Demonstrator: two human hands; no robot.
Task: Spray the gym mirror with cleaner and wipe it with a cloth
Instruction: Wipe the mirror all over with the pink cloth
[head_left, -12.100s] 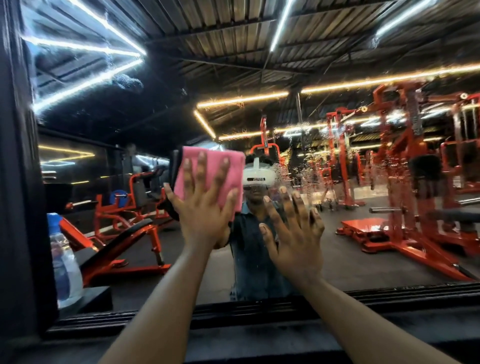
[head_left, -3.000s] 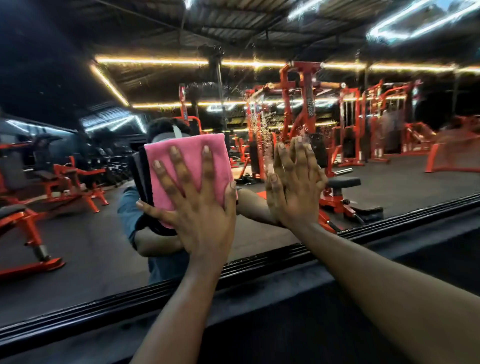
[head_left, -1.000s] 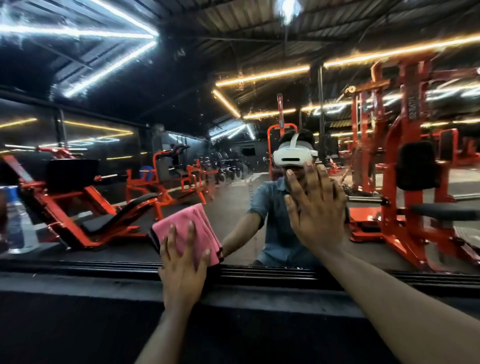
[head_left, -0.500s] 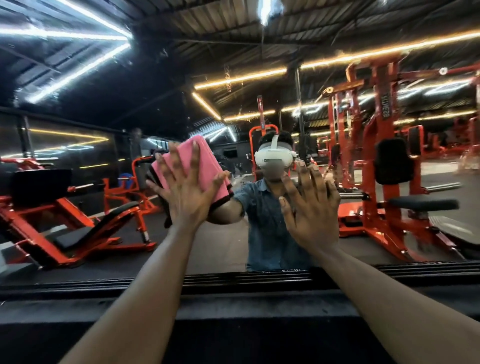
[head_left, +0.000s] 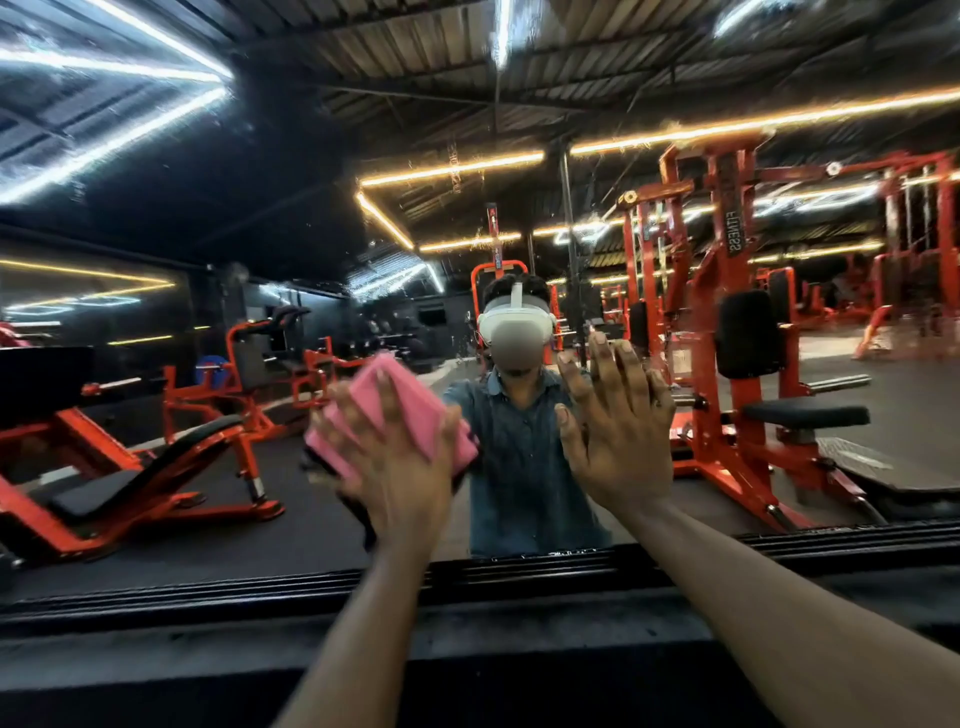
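Observation:
The gym mirror (head_left: 260, 218) fills the view and reflects orange machines and ceiling lights. My left hand (head_left: 400, 467) presses a folded pink cloth (head_left: 410, 410) flat against the glass with straight, spread fingers; hand and cloth are blurred by motion. My right hand (head_left: 618, 426) lies flat on the glass to the right, fingers straight and pointing up, holding nothing. Fine droplets and streaks show on the glass above the hands. No spray bottle is in view.
The mirror's dark ribbed lower frame (head_left: 519, 577) runs across below the hands, with a dark ledge (head_left: 208, 665) beneath it. A person's reflection with a white headset (head_left: 514, 322) stands between the two hands.
My left hand has swept the pink cloth down and to the right across the glass since half a second ago. The right hand stays flat on the mirror in about the same place.

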